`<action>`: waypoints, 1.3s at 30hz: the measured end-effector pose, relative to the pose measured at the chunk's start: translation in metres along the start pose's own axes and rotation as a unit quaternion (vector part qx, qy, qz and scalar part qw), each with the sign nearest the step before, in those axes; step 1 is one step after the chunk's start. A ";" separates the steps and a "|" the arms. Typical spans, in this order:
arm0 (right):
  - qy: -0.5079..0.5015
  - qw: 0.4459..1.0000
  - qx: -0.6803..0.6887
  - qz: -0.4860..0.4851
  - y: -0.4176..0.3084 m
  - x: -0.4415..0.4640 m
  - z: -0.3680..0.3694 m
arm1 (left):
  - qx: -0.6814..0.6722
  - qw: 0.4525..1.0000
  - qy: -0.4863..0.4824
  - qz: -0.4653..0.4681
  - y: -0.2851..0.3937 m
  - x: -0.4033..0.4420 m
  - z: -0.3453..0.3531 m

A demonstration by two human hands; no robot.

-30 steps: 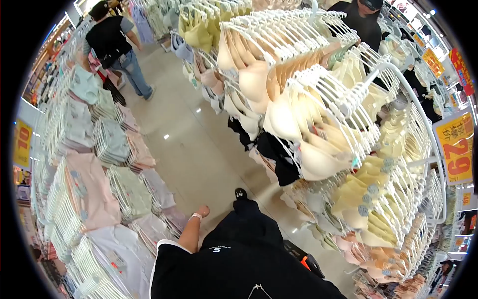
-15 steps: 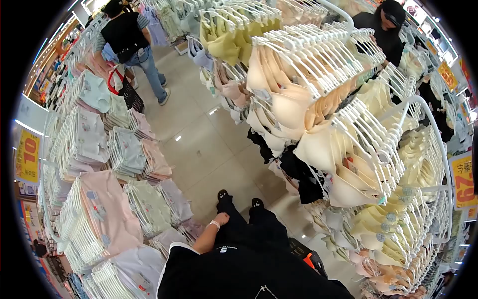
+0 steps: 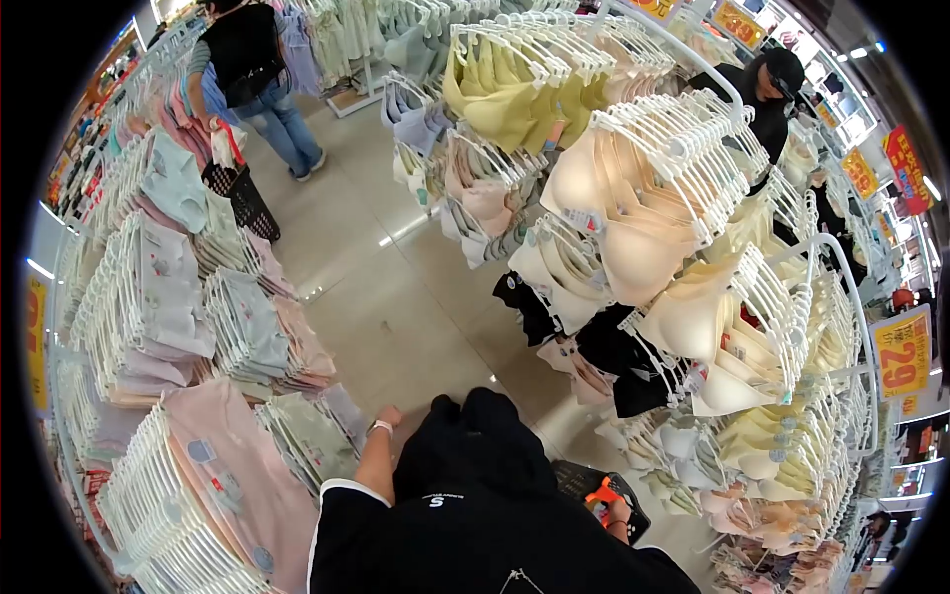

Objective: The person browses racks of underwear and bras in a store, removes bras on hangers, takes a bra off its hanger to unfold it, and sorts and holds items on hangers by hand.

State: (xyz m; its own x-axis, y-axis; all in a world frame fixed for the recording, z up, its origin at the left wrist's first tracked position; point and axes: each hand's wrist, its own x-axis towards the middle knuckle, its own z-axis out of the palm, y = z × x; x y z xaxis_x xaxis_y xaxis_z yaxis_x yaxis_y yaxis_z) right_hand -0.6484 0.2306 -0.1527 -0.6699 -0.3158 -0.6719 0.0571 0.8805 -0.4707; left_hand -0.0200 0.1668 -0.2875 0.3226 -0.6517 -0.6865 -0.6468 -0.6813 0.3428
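Note:
My left hand (image 3: 389,417), with a pale band at the wrist, hangs beside my dark trousers, fingers curled and nothing visible in them. It is nearest to the light garments (image 3: 309,436) on the left rack. Low on my right side, my right hand (image 3: 618,512) is closed on the orange handle (image 3: 602,495) of a dark basket (image 3: 574,481); part of the hand is hidden by the handle and my black shirt.
Racks of pink garments (image 3: 233,465) line the left. Bras on white hangers, beige (image 3: 643,252) and yellow (image 3: 495,89), fill the right. A tiled aisle (image 3: 366,317) runs between. A person (image 3: 247,64) with a basket (image 3: 242,203) stands ahead; another person (image 3: 757,99) is behind the right rack.
The racks have shifted in view as I moved along the aisle. My right hand on the orange handle has come into view. The person ahead has shifted towards the upper edge since the middle frame.

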 end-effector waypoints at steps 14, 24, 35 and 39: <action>-0.011 0.989 -0.142 0.034 -0.047 -0.037 0.090 | -0.055 0.987 -0.142 -0.041 -0.060 -0.007 0.001; 0.011 0.989 -0.135 0.061 -0.084 -0.015 0.148 | -0.120 0.983 -0.139 -0.012 -0.053 0.078 -0.094; 0.033 0.988 -0.047 0.143 0.044 0.099 0.187 | 0.048 0.962 -0.226 0.148 0.034 0.162 -0.199; 0.066 0.982 -0.124 0.130 -0.023 0.052 0.198 | 0.124 0.946 -0.213 0.209 0.040 0.234 -0.201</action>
State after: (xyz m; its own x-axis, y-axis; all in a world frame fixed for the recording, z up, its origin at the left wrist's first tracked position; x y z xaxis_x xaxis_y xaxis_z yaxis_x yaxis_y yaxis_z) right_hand -0.5383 0.1239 -0.2897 -0.7481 -0.0354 -0.6627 0.0676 0.9893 -0.1291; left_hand 0.1680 -0.0798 -0.3055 -0.2704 -0.6168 -0.7392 -0.8162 -0.2603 0.5158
